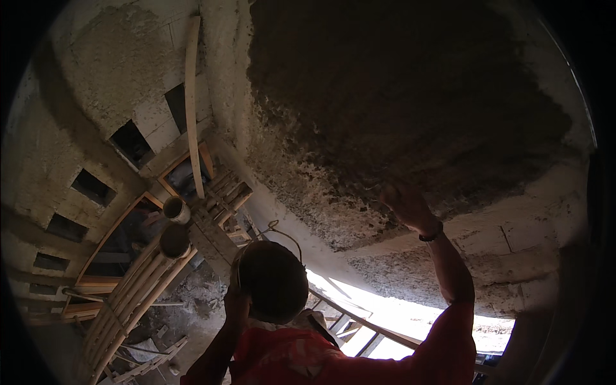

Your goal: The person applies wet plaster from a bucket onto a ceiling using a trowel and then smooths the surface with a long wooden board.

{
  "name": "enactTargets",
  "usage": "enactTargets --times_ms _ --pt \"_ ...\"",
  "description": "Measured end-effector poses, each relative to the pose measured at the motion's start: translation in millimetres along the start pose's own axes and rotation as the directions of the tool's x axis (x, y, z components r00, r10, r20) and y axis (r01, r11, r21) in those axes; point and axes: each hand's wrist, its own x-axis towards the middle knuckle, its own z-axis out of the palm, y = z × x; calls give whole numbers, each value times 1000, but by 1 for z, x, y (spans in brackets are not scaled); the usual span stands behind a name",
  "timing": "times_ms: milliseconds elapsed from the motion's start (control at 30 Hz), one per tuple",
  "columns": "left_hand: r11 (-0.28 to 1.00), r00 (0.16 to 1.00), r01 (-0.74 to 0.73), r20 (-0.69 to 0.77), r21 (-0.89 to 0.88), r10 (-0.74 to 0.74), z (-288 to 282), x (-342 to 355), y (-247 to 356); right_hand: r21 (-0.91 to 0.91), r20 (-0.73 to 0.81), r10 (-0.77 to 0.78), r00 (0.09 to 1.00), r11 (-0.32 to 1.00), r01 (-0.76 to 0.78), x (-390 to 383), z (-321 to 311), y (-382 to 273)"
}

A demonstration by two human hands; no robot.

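My left hand (238, 300) grips the near left rim of a round bucket (271, 279) with dark material inside, held in front of my red shirt; a rope loop arches above it. My right hand (408, 205), with a dark band at the wrist, is raised to the right over a broad dark patch of rough wet plaster (410, 96). Its fingers are curled at the shadowed, mottled lower part of the patch, and I cannot make out what, if anything, is in them.
A scaffold of poles and planks (128, 308) runs along the left, bearing two containers (174, 240). A long batten (191, 102) stands by the block wall (83, 147) with several square openings. Rubble (192, 308) lies below; a bright opening (398, 295) shows at lower right.
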Motion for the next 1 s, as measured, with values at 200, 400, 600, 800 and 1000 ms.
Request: enactTargets --times_ms 200,400,600,800,1000 --pt "966 979 -205 17 160 205 35 5 25 -345 601 246 761 938 -31 -82 69 -56" --pt "967 953 -254 176 17 247 70 6 49 -452 529 237 815 891 35 -108 129 -34" --pt "955 928 -295 227 -36 296 103 -5 69 -277 651 176 738 961 15 -130 129 -35" --pt "983 944 -180 274 -45 185 96 -2 56 -73 502 -250 828 942 328 -180 183 -12" --pt "986 942 -114 302 -120 145 95 -5 69 -90 478 107 872 993 -73 -193 143 -25"
